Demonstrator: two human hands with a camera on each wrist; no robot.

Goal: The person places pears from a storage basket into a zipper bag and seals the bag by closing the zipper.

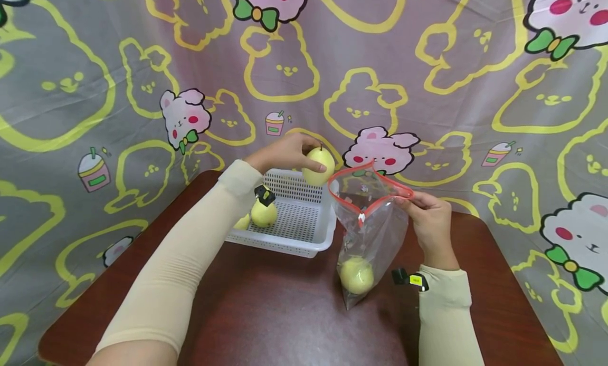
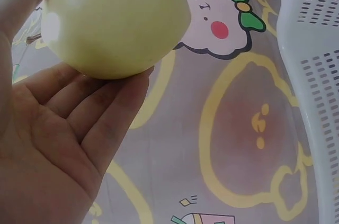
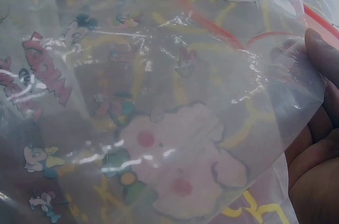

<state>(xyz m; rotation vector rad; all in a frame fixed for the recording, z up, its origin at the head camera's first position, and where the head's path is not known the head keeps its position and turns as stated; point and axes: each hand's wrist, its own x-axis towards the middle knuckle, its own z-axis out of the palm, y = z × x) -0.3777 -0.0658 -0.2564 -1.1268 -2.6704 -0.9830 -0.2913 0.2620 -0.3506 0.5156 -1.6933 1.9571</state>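
Observation:
A yellow-green pear [image 1: 319,166] with its stem up is gripped between the thumb and fingers of my left hand [image 1: 291,154], above the basket's right back corner and beside the bag's mouth. In the left wrist view the pear [image 2: 116,20] fills the top, with the fingers [image 2: 114,123] beneath it. My right hand [image 1: 431,218] pinches the right end of a clear zip bag [image 1: 380,244] by its red-edged mouth, which gapes. At the bag's bottom lies another pear [image 1: 357,275]. In the right wrist view, the printed film of the bag [image 3: 159,86] covers most of the picture.
A white perforated basket [image 1: 328,234] stands on the dark red-brown table [image 1: 266,308], left of the bag. Inside it sit a pear [image 1: 264,213] and part of another pear [image 1: 242,222], partly hidden by the left arm. A cartoon-printed curtain [image 1: 294,65] hangs behind the table.

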